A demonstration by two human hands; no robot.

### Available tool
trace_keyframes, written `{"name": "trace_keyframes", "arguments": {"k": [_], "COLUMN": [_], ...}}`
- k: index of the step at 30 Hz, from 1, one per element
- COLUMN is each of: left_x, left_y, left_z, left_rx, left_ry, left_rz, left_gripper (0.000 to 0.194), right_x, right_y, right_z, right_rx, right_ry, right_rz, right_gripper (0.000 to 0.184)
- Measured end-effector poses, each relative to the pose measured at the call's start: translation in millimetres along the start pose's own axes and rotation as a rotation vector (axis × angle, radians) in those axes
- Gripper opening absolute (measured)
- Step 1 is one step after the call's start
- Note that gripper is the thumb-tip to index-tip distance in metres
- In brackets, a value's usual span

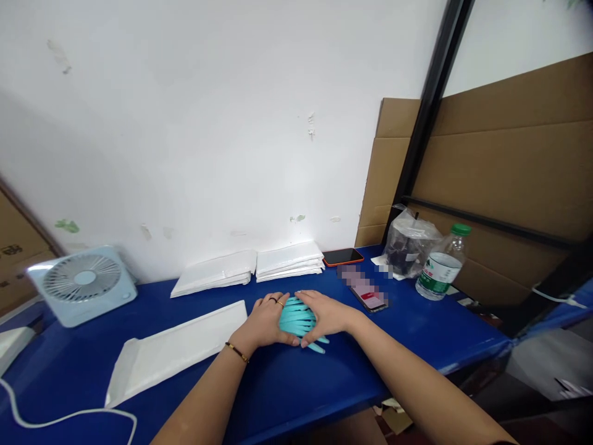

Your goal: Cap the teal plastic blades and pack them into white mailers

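Observation:
A bunch of flat turquoise strips lies on the blue table, a few ends sticking out at the lower right; their exact kind is not clear. My left hand curves around the left side of the bunch, thumb at its near edge. From the other side, my right hand wraps the right edge, and the two thumbs almost meet in front. Left of my hands lies a flat white padded envelope with its flap end toward me.
Two stacks of white envelopes, a left stack and a right stack, rest against the wall. A light blue fan stands far left near a white cable. Two phones, a bagged cup and a bottle are right.

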State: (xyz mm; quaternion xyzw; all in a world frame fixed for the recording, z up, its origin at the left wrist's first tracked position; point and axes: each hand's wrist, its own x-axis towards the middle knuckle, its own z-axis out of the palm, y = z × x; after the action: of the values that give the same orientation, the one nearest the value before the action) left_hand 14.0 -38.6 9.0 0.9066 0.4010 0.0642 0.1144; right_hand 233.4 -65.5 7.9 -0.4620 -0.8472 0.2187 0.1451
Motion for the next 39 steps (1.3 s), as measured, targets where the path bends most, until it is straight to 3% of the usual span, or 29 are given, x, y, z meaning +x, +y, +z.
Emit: {"name": "trace_keyframes", "arguments": {"k": [2,6,10,17,21,24,26,28,31,35,39], "left_x": [-4.1,-16.2,-24.3,-27.0,-32.4,-30.8,-26.6,-21.8,-16.7,-14.7,-12.7], "left_y": [12.7,41.5,62.6,75.5,75.2,78.5,82.7,87.3,91.2,88.8,84.3], "left_z": [-3.5,-3.5,8.4,23.6,26.1,24.0,20.5,17.6,20.2,37.2,49.2], "left_rx": [0.013,0.065,0.117,0.040,-0.036,-0.273,-0.461,-0.579,-0.690,-0.818,-0.864], "left_ry": [0.006,0.007,0.016,0.080,0.170,0.367,0.531,0.648,0.748,0.707,0.672], "left_rz": [0.031,0.084,0.071,-0.077,-0.157,-0.202,-0.216,-0.214,-0.194,-0.199,-0.204], "left_gripper": [0.078,0.032,0.023,0.022,0.025,0.021,0.018,0.018,0.017,0.016,0.019], "right_x": [-12.7,-32.9,-41.0,-38.5,-31.6,-23.8,-16.8,-8.3,4.2,10.2,5.4], "right_y": [-10.5,-30.5,-39.8,-40.1,-59.6,-87.2,-107.2,-123.8,-136.0,-131.9,-126.3], "right_z": [4.4,13.8,22.8,19.8,-12.8,-55.8,-80.6,-91.8,-78.5,-43.1,-28.3], "right_rx": [-0.057,-0.213,-0.315,-0.354,-0.465,-0.450,-0.364,-0.288,-0.240,-0.176,-0.023], "right_ry": [0.045,0.130,0.159,0.040,0.008,0.196,0.343,0.402,0.373,0.271,0.365], "right_rz": [-0.032,-0.075,-0.079,-0.114,-0.156,-0.189,-0.175,-0.151,-0.064,0.029,-0.069], "right_gripper": [0.089,0.040,0.024,0.020,0.024,0.056,0.054,0.048,0.049,0.053,0.041]}}
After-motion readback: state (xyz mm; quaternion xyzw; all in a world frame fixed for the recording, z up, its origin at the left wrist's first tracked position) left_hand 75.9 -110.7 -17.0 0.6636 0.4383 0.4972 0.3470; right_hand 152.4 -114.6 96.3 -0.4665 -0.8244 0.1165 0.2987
